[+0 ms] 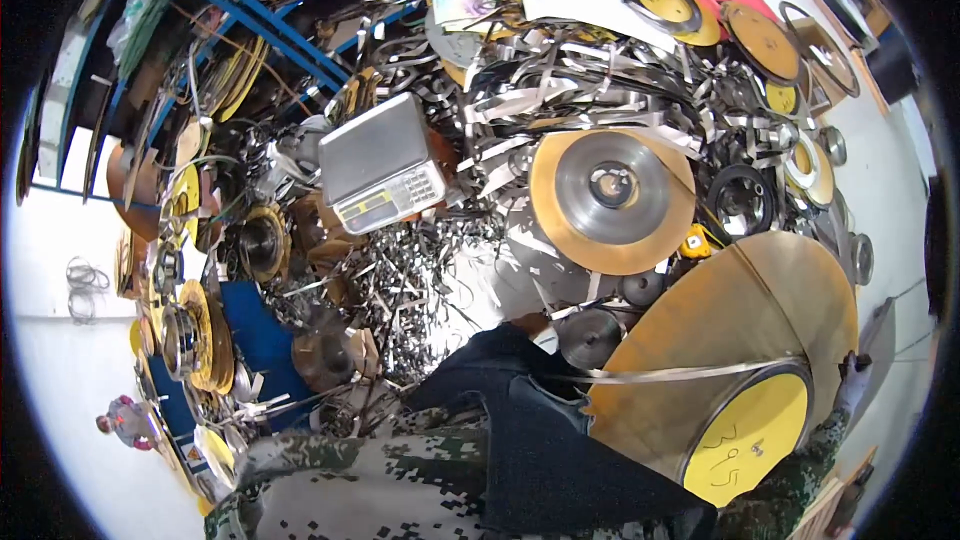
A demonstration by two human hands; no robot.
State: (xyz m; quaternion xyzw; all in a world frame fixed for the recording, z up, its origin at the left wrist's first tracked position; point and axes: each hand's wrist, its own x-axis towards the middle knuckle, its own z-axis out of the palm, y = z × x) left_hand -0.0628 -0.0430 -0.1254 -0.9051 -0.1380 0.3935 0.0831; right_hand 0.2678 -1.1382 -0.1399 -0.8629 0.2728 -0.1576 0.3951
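Observation:
My right hand (854, 382), in a grey glove with dark fingertips, is at the right edge of a large brown disc (690, 330). It is too small to tell whether the fingers grip the rim. My left hand does not show; dark cloth (500, 370) and a camouflage sleeve (370, 480) fill the lower middle. A yellow round plate with a dark rim (750, 430) lies against the large disc's lower part. A thin metal strip (690, 374) runs from the dark cloth across the large disc to that plate. A small coil of strip (589, 338) lies beside the disc.
A grey scale (375, 155) stands among heaps of metal strip scraps (590, 80). Beyond the large disc lie a coil on an orange disc (612, 190) and a yellow tape measure (695, 242). Blue racks (250, 0) rise at far left; another person (128, 422) is at left.

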